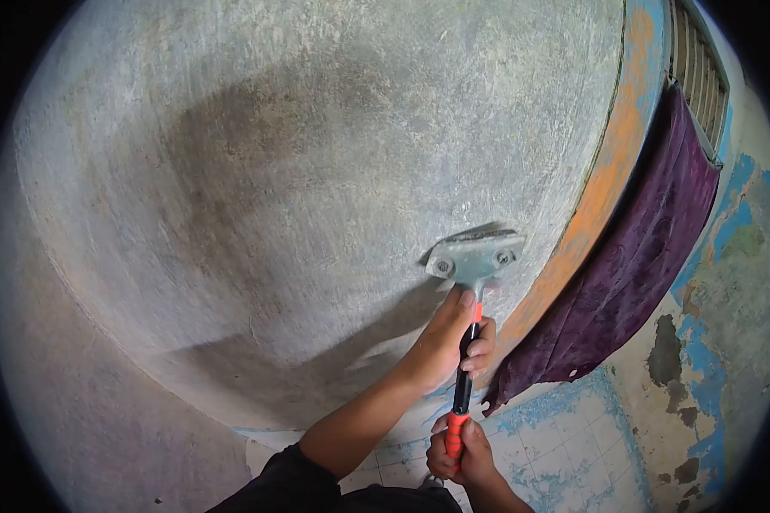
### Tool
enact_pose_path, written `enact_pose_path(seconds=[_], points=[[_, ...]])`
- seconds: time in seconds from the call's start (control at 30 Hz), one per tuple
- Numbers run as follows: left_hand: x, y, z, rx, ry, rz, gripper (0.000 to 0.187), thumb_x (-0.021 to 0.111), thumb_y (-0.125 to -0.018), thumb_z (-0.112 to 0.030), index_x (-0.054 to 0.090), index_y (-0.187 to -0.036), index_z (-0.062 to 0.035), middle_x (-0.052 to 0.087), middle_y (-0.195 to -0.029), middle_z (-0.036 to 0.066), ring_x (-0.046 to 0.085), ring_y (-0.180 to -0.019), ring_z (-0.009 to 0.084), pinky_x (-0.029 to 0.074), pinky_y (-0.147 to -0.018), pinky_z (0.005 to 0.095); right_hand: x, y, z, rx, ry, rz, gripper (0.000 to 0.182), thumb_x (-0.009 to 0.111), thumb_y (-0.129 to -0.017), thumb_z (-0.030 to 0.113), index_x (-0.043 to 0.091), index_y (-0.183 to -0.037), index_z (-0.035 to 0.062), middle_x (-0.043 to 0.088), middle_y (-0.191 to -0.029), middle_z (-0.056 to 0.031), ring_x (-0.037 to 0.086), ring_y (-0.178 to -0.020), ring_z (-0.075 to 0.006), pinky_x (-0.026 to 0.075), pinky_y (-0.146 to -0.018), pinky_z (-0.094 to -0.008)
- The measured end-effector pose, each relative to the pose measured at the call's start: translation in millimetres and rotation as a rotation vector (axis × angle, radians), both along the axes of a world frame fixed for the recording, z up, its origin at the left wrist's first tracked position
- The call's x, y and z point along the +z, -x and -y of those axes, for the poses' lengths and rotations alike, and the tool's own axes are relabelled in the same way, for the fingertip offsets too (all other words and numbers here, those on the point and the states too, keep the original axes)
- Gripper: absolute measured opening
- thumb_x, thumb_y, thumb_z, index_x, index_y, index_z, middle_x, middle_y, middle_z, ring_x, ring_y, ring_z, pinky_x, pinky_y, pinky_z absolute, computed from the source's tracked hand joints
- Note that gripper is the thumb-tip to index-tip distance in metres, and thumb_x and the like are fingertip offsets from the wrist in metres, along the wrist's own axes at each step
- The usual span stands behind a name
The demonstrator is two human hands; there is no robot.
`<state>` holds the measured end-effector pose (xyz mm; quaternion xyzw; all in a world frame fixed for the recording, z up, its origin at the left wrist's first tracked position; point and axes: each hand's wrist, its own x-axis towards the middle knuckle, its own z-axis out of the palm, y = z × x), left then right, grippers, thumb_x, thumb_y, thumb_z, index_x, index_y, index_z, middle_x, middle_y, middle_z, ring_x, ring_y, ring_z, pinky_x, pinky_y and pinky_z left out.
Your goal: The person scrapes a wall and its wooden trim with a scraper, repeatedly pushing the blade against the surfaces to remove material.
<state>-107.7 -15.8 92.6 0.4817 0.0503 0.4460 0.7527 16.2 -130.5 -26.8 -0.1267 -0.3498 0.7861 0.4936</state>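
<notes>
A long-handled scraper (464, 368) with a wide metal head (475, 256) and a black and red handle is in both my hands. Just below the head, my left hand (450, 342) wraps round the shaft, its thumb pointing up toward the metal. Lower down, my right hand (462, 453) is closed round the red ribbed grip. The blade end lies against the grey, scraped wall (351, 171), near its right side; the exact contact of the edge is hard to see. Shadows of my arms and the scraper fall across the wall.
An orange and blue door or window frame (612, 184) borders the wall on the right. Purple cloth (624, 274) hangs beside it, under a slatted vent (700, 77). Farther right is a wall with peeling blue paint (701, 376). Pale floor tiles (565, 436) carry paint flakes.
</notes>
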Motion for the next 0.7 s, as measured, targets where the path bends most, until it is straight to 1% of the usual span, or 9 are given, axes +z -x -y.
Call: enact_pose_path(seconds=[0.07,0.17,0.27,0.37,0.5,0.57,0.6,0.67,0.7], points=[[10.1,-1.4,-0.8,0.008,0.009,0.011,0.045,0.029,-0.102,-0.054,0.033,-0.132,-0.0206,0.038,-0.063,-0.001,0.038,-0.047,0.0071,0.037,-0.048,0.0239,6.9,-2.4,-1.5,-0.001,-0.009,0.005,0.049,0.036,-0.102,0.046,0.049,-0.115,0.0000,0.041,-0.056,-0.0052,0.037,-0.040,-0.0123,0.032,-0.037,-0.0257],[7.3,-1.0,-0.1,0.032,0.021,-0.017,0.053,0.030,-0.100,-0.057,0.034,-0.138,-0.0212,0.038,-0.062,-0.002,0.036,-0.048,0.0079,0.036,-0.050,0.0247,4.9,-0.5,-1.4,-0.010,-0.017,0.016,0.048,0.038,-0.102,0.045,0.049,-0.116,0.0011,0.041,-0.056,-0.0052,0.037,-0.040,-0.0121,0.031,-0.037,-0.0256],[-13.8,1.1,4.1,0.029,0.082,-0.005,0.052,0.031,-0.100,-0.057,0.035,-0.138,-0.0210,0.038,-0.062,-0.002,0.036,-0.048,0.0078,0.035,-0.050,0.0246,-10.5,-0.8,4.2,0.019,0.023,-0.007,0.047,0.040,-0.101,0.045,0.049,-0.117,0.0017,0.042,-0.057,-0.0055,0.037,-0.040,-0.0123,0.031,-0.037,-0.0257],[-26.0,1.9,6.9,0.041,0.083,-0.004,0.052,0.031,-0.100,-0.057,0.036,-0.137,-0.0209,0.037,-0.062,-0.002,0.036,-0.048,0.0078,0.035,-0.050,0.0246,-25.3,-2.4,4.2,0.062,0.074,-0.041,0.048,0.043,-0.100,0.046,0.049,-0.117,0.0017,0.043,-0.057,-0.0062,0.039,-0.040,-0.0130,0.032,-0.037,-0.0260],[-31.8,-3.2,5.5,0.103,0.068,-0.023,0.048,0.028,-0.101,-0.056,0.042,-0.125,-0.0177,0.037,-0.061,-0.001,0.036,-0.049,0.0082,0.035,-0.050,0.0251,-29.3,-6.8,2.5,0.096,0.133,-0.050,0.051,0.042,-0.099,0.050,0.050,-0.116,0.0019,0.043,-0.057,-0.0059,0.039,-0.040,-0.0134,0.032,-0.037,-0.0262],[-37.2,-4.5,8.7,0.128,0.094,-0.034,0.048,0.027,-0.101,-0.056,0.042,-0.123,-0.0167,0.038,-0.061,0.000,0.037,-0.049,0.0091,0.036,-0.051,0.0257,-34.8,-10.0,0.5,0.133,0.147,-0.062,0.052,0.042,-0.099,0.050,0.050,-0.116,0.0021,0.043,-0.057,-0.0059,0.039,-0.040,-0.0135,0.032,-0.037,-0.0262],[-40.9,-4.4,9.7,0.142,0.102,-0.040,0.048,0.026,-0.101,-0.057,0.041,-0.122,-0.0162,0.038,-0.061,0.000,0.037,-0.050,0.0095,0.036,-0.051,0.0261,-38.7,-11.4,1.5,0.121,0.154,-0.026,0.053,0.039,-0.100,0.051,0.049,-0.117,0.0022,0.044,-0.057,-0.0061,0.039,-0.040,-0.0130,0.033,-0.039,-0.0258],[-66.0,-3.7,6.5,0.126,0.041,-0.057,0.053,0.025,-0.100,-0.058,0.045,-0.113,-0.0111,0.039,-0.062,0.001,0.037,-0.049,0.0110,0.037,-0.052,0.0268,-45.1,-17.8,5.1,0.041,0.093,0.120,0.047,0.040,-0.101,0.045,0.049,-0.119,0.0021,0.045,-0.057,-0.0054,0.039,-0.041,-0.0119,0.034,-0.040,-0.0257],[-68.3,-6.1,8.4,0.150,0.037,-0.084,0.058,0.024,-0.099,-0.061,0.047,-0.101,-0.0077,0.040,-0.063,0.002,0.038,-0.050,0.0124,0.037,-0.053,0.0278,-48.1,-22.2,5.4,0.001,0.061,0.197,0.044,0.041,-0.102,0.042,0.049,-0.119,0.0021,0.045,-0.057,-0.0051,0.040,-0.042,-0.0113,0.034,-0.041,-0.0256]])
